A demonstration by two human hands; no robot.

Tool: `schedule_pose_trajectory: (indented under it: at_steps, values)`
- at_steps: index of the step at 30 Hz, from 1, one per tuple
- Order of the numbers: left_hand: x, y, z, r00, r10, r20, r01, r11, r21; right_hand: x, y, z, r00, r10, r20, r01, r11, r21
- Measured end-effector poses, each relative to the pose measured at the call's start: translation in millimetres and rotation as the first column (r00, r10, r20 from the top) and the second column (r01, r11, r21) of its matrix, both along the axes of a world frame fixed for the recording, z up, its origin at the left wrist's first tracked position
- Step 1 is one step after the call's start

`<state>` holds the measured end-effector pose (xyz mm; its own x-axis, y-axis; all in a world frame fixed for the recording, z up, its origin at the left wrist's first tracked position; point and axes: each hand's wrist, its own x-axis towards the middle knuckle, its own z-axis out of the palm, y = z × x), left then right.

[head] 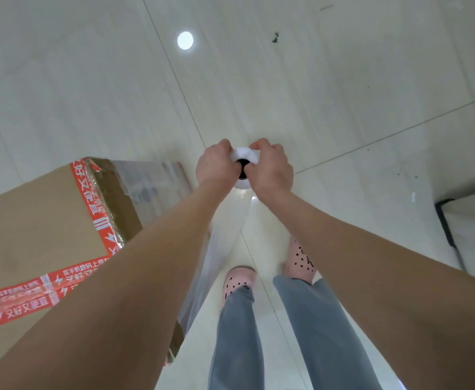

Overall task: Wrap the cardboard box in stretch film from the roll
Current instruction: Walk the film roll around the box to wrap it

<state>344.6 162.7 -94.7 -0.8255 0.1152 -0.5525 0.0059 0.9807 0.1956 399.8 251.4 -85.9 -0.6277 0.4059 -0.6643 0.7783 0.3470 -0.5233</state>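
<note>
Both hands, left (213, 167) and right (270, 168), grip the white stretch-film roll (244, 156) above glossy pale floor tiles (329, 94), beside the red-taped brown cardboard box (33, 220).

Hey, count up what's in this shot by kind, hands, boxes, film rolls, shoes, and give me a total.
Hands: 2, left hand and right hand, both in a grip on the film roll
Cardboard box: 1
Film rolls: 1
Pink shoes: 2
Total: 6

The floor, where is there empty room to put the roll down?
Bare floor lies open ahead of both hands, beyond the roll. It is crowded lower left, where the cardboard box and stretched film stand beside the feet.
</note>
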Motion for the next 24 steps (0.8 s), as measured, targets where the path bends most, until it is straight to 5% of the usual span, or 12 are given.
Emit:
schedule_pose_trajectory:
  at_steps: [4, 7, 15, 21, 24]
  values:
    - [-8.0, -5.5, -4.0, 0.953, 0.304, 0.019, -0.304, 0.951, 0.051, -22.0, -1.3, 0.7, 1.0, 0.001, 0.0, -0.001, 0.999, -0.037]
    - [-13.8, -4.2, -1.7, 0.926, 0.357, 0.12, -0.361, 0.932, 0.015, -32.2, 1.7, 0.4, 0.998, -0.045, 0.041, 0.05, 0.992, -0.117]
    - [-15.9, 17.5, 3.7, 0.945, 0.248, 0.215, -0.244, 0.969, -0.044, -29.9, 22.7, -0.4, 0.995, -0.072, 0.064, 0.08, 0.987, -0.136]
    - [-33.9, 25.7, 9.1, 0.978, -0.187, 0.086, 0.193, 0.979, -0.059, -43.8, 21.6, -3.8, 0.994, -0.026, 0.109, 0.037, 0.994, -0.104]
    - [-49.4, 26.4, 7.2, 0.968, -0.246, 0.052, 0.248, 0.968, -0.046, -53.6, 22.6, -4.3, 0.994, -0.021, 0.111, 0.03, 0.996, -0.079]
